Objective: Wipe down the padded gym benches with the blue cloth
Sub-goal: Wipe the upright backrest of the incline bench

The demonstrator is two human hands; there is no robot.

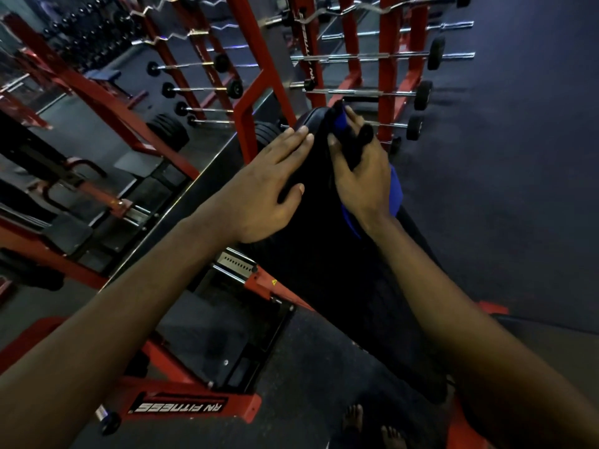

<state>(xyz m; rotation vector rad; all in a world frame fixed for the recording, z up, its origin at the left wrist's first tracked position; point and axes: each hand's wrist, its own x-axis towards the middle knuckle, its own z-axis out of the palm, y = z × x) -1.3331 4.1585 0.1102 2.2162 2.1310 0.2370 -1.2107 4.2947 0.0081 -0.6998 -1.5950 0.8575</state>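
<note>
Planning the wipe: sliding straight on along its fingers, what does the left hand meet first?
The left hand would likely meet the blue cloth in the right hand, near the pad's end.

I was looking into a weights gym, and the gear made that plain. Red steel racks (387, 69) stood ahead of me, hung with rows of fixed barbells (372, 92) and wavy curl bars (168, 37). Dumbbells (81, 37) lined the far left corner, and thick black weight plates (168, 129) stood by a red frame. Below me lay a black padded bench (340, 286), and a label (181, 407) on the red frame read "FITNESS". Dark rubber flooring (518, 157) ran throughout.
</note>
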